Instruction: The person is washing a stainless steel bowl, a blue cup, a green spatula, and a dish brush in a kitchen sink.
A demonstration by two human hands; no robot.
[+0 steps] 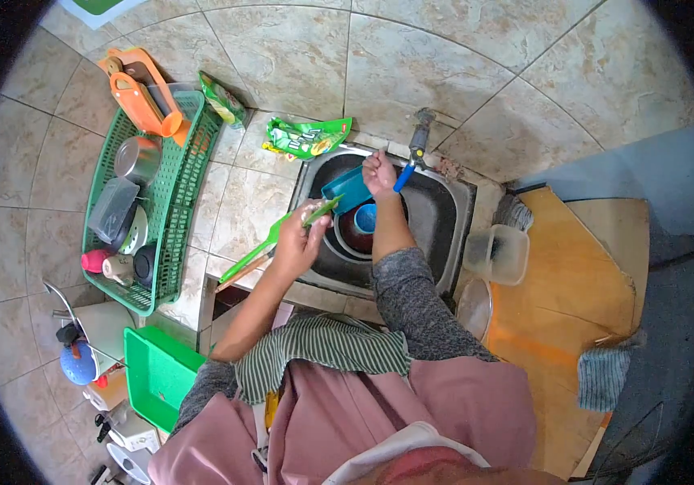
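Observation:
My left hand (302, 233) is over the sink's left rim, its fingers closed on a green scouring pad (324, 210). My right hand (379, 174) is at the back of the sink (435, 224), at the right end of a teal plastic container (350, 189), its fingers curled at the container's edge. Below the container, a blue cup (365, 218) sits inside a round pot (347, 242) in the basin. Just right of my right hand is the blue-handled faucet (413, 154). A green-handled utensil (256, 251) and one with a wooden handle (244, 273) lie beside my left hand.
Green dish-soap pouches (309, 138) stand behind the sink. A green dish rack (168, 242) with cups, containers and orange boards is at left, above a green basin (162, 376). At right, a clear plastic container (509, 254) and a round lid or bowl (475, 309) adjoin an orange-brown board (559, 297).

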